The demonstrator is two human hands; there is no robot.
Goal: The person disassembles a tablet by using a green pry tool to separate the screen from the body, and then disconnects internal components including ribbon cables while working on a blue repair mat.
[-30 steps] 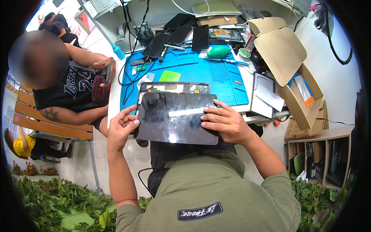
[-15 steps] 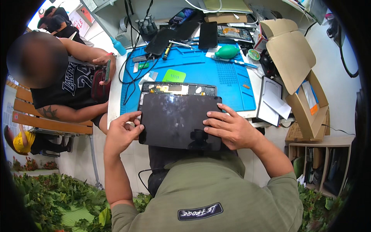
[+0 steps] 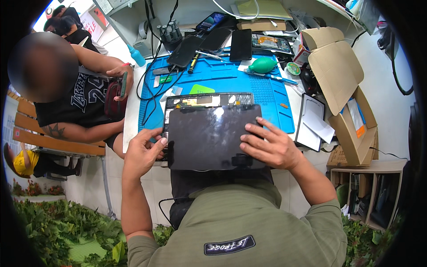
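Note:
A dark glossy tablet screen (image 3: 209,142) lies over an opened tablet body (image 3: 200,100), shifted toward me and to the right. The body's far strip shows metal plates and yellow parts, and its left edge is bare too. My left hand (image 3: 143,151) is closed, thumb and fingers pinching the tablet body's left edge. My right hand (image 3: 271,144) grips the screen at its right side, fingers on the glass; its thumb is hidden. Beneath the far part of the body is a blue work mat (image 3: 213,78), with a green card (image 3: 202,89) just beyond.
Several phones (image 3: 241,44), a screwdriver (image 3: 193,63), a green air blower (image 3: 262,65) and a blue-handled brush (image 3: 282,78) lie at the back. Black cables (image 3: 153,89) cross the mat's left. An open cardboard box (image 3: 351,120) stands right; a seated person (image 3: 84,93) holds a phone at left.
The screen has slid right relative to the tablet body, uncovering the body's left edge. My right hand has moved right with it, while my left hand stays near the body's left edge.

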